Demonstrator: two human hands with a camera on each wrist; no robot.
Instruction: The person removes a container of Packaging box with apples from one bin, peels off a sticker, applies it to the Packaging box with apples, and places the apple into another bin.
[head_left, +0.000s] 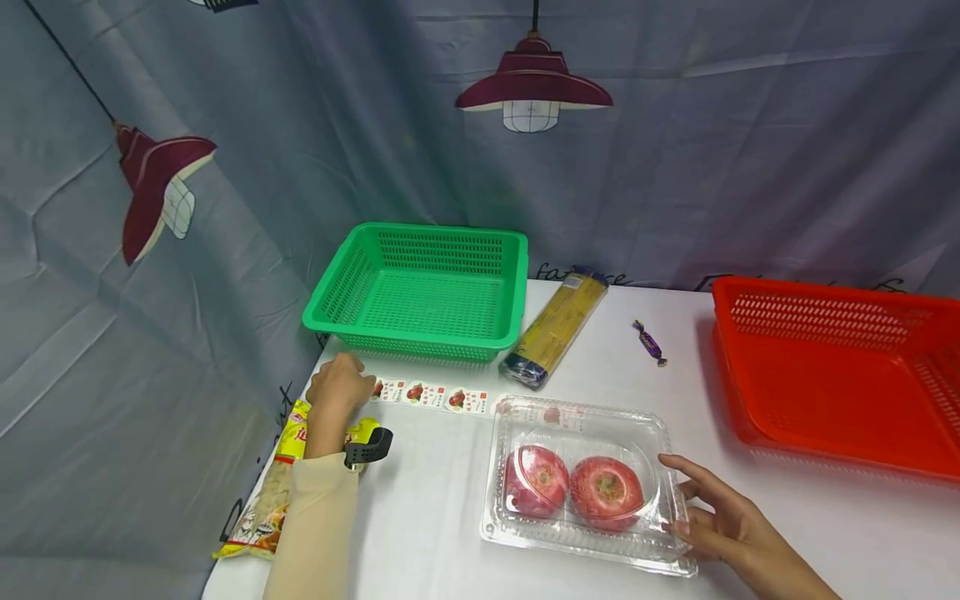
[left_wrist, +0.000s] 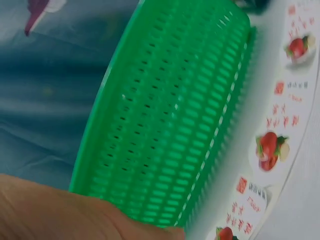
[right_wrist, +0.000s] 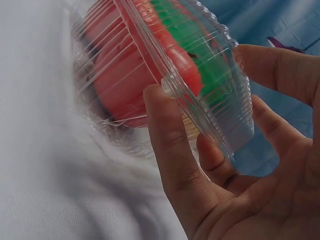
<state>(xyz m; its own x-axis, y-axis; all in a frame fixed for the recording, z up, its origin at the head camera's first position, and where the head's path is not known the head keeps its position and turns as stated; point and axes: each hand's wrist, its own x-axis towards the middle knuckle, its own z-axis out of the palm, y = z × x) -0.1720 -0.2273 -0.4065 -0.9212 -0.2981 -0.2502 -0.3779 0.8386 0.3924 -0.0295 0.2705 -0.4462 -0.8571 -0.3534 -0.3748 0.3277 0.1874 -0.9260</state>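
A clear plastic clamshell box (head_left: 585,421) with two red apples (head_left: 606,490) lies on the white table. My right hand (head_left: 678,496) grips its right end. In the right wrist view the thumb (right_wrist: 170,145) lies on the box's rim (right_wrist: 172,87) and the fingers curve over the lid. My left hand (head_left: 341,383) sits curled at the left end of a strip of small printed packets (head_left: 423,394), just in front of the green basket (head_left: 408,340). Its fingertips are hidden. In the left wrist view the strip (left_wrist: 272,150) lies beside the basket wall (left_wrist: 170,115).
A red basket (head_left: 825,292) stands at the right. A spaghetti pack (head_left: 558,325) lies beside the green basket, and a purple-wrapped candy (head_left: 649,342) is further right. A yellow snack bag (head_left: 273,492) lies under my left forearm at the table's left edge.
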